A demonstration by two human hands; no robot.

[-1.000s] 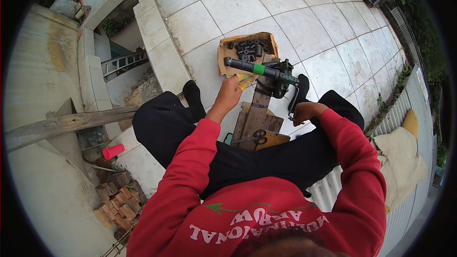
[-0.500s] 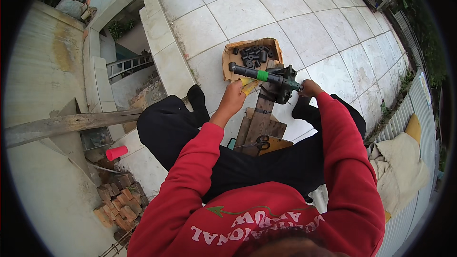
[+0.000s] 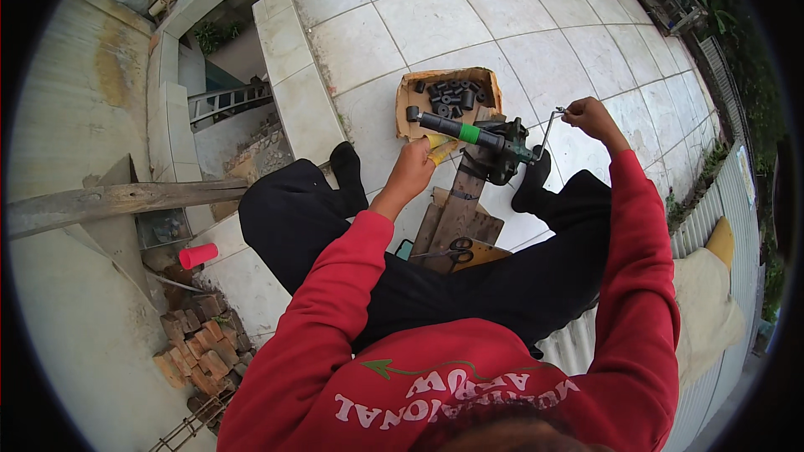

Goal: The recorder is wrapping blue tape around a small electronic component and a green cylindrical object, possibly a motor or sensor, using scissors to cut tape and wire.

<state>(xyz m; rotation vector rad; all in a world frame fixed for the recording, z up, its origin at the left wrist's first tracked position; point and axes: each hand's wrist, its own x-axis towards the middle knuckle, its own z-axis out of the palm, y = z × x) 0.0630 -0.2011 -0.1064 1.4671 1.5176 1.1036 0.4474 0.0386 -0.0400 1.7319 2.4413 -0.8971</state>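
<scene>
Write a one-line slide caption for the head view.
Left hand steadies a yellow piece under a clamped dark rod; right hand grips the vise's bent crank handle.

I saw a red cup (image 3: 198, 254) beside stacked bricks (image 3: 201, 353), a wooden beam (image 3: 126, 201) above them, and scissors (image 3: 453, 250) on a board.

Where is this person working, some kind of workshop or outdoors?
Outdoors, probably a tiled rooftop or terrace of a house under repair. Pale floor tiles stretch ahead, a pile of bricks lies beside a concrete ledge, and a ladder shows in the opening below.
</scene>
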